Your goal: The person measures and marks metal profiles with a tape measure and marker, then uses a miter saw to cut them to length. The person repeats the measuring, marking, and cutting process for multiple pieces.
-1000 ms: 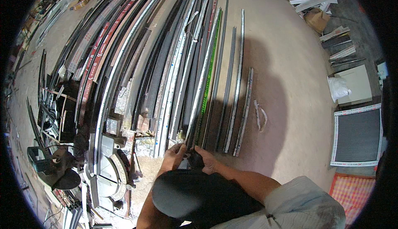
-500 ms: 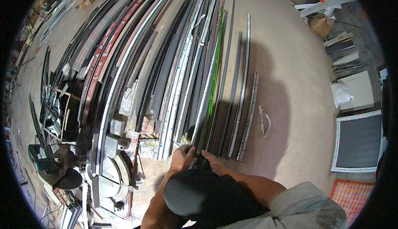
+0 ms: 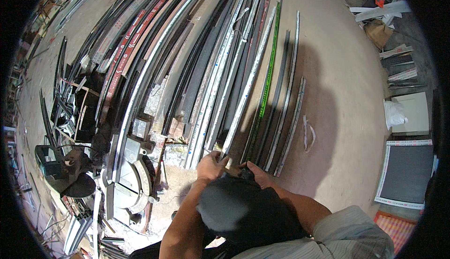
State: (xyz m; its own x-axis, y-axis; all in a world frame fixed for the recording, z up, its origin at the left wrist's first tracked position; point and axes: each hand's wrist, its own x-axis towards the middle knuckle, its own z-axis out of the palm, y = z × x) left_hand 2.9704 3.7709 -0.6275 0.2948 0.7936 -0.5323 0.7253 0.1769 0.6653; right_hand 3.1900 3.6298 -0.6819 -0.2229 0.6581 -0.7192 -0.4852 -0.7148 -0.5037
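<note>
My left hand (image 3: 212, 166) is closed, its fingers pinching the near end of a long white-faced profile strip (image 3: 248, 88). Just to its right, my right hand (image 3: 260, 174) is closed at the near end of a dark strip with a bright green face (image 3: 267, 83). A small black part shows by those fingers, too unclear to name. A gap lies between the white and green strips near my hands. Below my hands, a dark rounded shape (image 3: 229, 205) covers part of the view.
Many long profiles lie side by side to the left. A circular-blade cutting saw (image 3: 77, 184) stands at the lower left. Right of the green strip lie a short pale strip (image 3: 291, 125) and a curled white scrap (image 3: 307, 132). A dark framed panel (image 3: 405, 172) lies far right.
The view has shifted a little. My hands have moved apart, and the white-faced strip's near end is now separated from the green one, which lies nearer the dark strips on its right.
</note>
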